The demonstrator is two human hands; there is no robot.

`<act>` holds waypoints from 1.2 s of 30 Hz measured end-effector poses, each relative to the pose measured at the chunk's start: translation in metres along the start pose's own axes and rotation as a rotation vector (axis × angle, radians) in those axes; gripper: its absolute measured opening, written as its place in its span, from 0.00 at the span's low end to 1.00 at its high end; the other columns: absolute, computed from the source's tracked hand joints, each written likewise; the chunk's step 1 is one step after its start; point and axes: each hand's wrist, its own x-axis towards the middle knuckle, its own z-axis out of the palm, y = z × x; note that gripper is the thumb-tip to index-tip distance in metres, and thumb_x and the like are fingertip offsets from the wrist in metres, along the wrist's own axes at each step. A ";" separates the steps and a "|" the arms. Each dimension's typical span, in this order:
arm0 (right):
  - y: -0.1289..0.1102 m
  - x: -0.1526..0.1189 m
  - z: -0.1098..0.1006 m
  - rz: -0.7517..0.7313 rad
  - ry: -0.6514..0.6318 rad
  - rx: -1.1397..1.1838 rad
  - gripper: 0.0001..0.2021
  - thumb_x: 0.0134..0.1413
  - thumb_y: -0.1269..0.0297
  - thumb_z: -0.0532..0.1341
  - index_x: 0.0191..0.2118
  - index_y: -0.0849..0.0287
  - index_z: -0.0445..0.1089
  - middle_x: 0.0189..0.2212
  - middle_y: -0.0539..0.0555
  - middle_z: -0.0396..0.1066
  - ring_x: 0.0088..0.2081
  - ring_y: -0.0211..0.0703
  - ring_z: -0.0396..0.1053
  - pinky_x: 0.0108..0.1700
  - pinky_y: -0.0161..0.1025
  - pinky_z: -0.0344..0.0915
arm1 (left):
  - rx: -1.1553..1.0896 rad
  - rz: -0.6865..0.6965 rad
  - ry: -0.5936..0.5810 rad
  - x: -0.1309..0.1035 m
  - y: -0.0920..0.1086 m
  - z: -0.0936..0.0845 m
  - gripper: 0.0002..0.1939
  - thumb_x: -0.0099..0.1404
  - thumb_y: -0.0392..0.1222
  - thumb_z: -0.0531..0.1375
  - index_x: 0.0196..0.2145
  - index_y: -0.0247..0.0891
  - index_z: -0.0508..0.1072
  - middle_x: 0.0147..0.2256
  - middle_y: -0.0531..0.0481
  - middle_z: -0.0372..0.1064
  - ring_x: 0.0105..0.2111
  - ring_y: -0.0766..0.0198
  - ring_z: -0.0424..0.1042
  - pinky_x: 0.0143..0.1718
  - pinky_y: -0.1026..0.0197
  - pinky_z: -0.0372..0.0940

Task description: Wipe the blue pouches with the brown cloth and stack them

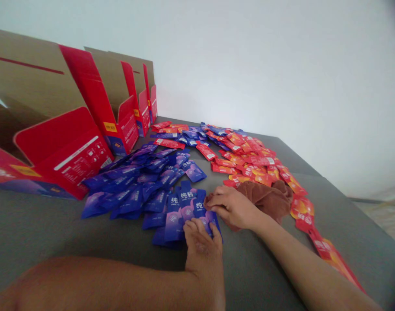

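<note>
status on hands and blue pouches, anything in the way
Left hand resting on blue pouches. Right hand holding brown cloth. Cloth bunched close beside pouches.

This looks like a packaging workspace, perhaps a workshop or a shop's back room; the view does not settle which. A row of open, printed red cardboard cartons point(93, 95) with bare brown insides lines one side of a broad dark grey desk point(29, 229), with loose heaps of identical blue-purple pouches point(132, 185) and red-orange sachets point(249, 160) beside them. Behind rises a plain white wall point(243, 65).
</note>
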 end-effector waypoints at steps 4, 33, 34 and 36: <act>-0.020 0.000 -0.001 -0.069 -0.051 0.043 0.07 0.56 0.68 0.57 0.39 0.56 0.72 0.36 0.53 0.67 0.40 0.41 0.62 0.44 0.40 0.55 | 0.023 0.003 -0.006 -0.001 0.001 -0.001 0.22 0.60 0.29 0.49 0.51 0.41 0.67 0.49 0.35 0.69 0.48 0.48 0.68 0.49 0.43 0.60; -0.019 0.000 -0.002 -0.079 -0.062 0.045 0.07 0.56 0.68 0.57 0.40 0.56 0.72 0.36 0.53 0.67 0.40 0.41 0.62 0.43 0.40 0.55 | -0.014 0.018 -0.089 0.003 -0.005 -0.010 0.24 0.59 0.28 0.48 0.52 0.41 0.67 0.49 0.32 0.67 0.49 0.46 0.66 0.49 0.44 0.62; -0.022 0.001 -0.002 -0.083 -0.063 0.057 0.07 0.56 0.68 0.58 0.40 0.56 0.72 0.36 0.53 0.67 0.40 0.41 0.62 0.43 0.40 0.55 | -0.015 0.015 -0.098 0.003 -0.005 -0.011 0.24 0.59 0.28 0.48 0.52 0.41 0.67 0.49 0.32 0.67 0.49 0.46 0.66 0.49 0.44 0.62; -0.022 0.001 -0.002 -0.071 -0.054 0.060 0.07 0.56 0.68 0.58 0.40 0.56 0.72 0.36 0.53 0.67 0.40 0.41 0.62 0.43 0.40 0.56 | -0.020 0.014 -0.104 0.003 -0.005 -0.011 0.24 0.59 0.28 0.48 0.52 0.41 0.66 0.49 0.32 0.67 0.49 0.46 0.66 0.49 0.44 0.62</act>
